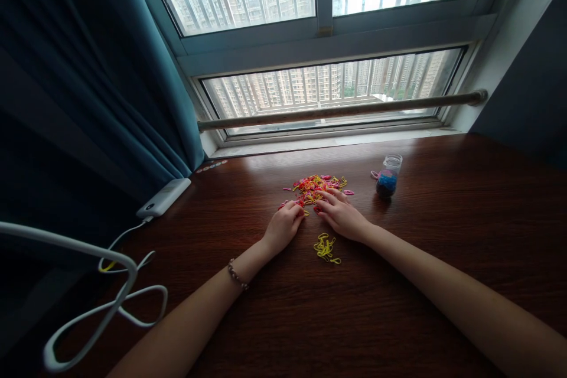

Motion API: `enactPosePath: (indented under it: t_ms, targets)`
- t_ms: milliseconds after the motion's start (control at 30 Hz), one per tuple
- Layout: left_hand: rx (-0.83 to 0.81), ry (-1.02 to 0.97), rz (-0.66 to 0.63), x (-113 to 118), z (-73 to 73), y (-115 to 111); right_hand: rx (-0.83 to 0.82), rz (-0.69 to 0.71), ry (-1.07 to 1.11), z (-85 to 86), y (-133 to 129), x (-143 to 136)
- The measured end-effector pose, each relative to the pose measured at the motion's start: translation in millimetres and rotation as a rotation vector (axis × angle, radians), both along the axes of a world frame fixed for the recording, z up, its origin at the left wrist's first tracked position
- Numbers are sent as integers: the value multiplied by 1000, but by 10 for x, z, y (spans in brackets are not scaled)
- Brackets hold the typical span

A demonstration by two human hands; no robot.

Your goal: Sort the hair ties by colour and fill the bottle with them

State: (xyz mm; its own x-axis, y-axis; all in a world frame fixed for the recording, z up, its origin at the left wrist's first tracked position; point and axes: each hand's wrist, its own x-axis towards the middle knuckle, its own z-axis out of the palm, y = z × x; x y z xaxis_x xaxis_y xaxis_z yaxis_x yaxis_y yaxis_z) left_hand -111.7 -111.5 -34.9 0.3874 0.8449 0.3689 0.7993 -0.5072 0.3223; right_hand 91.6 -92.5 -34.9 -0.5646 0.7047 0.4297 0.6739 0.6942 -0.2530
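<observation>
A loose pile of small rubber bands (315, 184) in pink, red, orange and yellow lies on the brown wooden table (398, 307). At its near left edge, my left hand (283, 225) is closed, with a yellow rubber band (306, 213) showing at the fingertips. My right hand (343, 217) rests on the near right side of the pile, its fingers apart over the bands. Closer to me, between my forearms, sits a small heap of yellow rubber bands (325, 247). The fingers hide part of the pile.
A clear glass jar (387, 177) with blue and dark contents stands at the right, a pink band beside it. Along the left edge lie a white power bank (165, 197) and a white cable (128, 295). A blue curtain (110, 59) and a barred window (336, 80) border the table.
</observation>
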Motion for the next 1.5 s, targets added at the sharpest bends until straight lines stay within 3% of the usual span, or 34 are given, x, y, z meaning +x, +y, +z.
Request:
enactPosePath:
  t_ms: [167, 700, 1100, 1300, 1500]
  targets:
    - [34, -19, 71, 2, -5, -2, -29, -51, -44, -40, 31, -15]
    - [30, -68, 46, -19, 4, 10, -90, -11, 160, -39, 82, 37]
    - [13, -93, 39, -17, 3, 20, -123, -14, 25, -70, 85, 20]
    - [26, -56, 21, -5, 12, 8, -120, 58, 181, -51, 134, 55]
    - [45, -88, 25, -4, 22, 9, -193, 95, 563, -31, 157, 118]
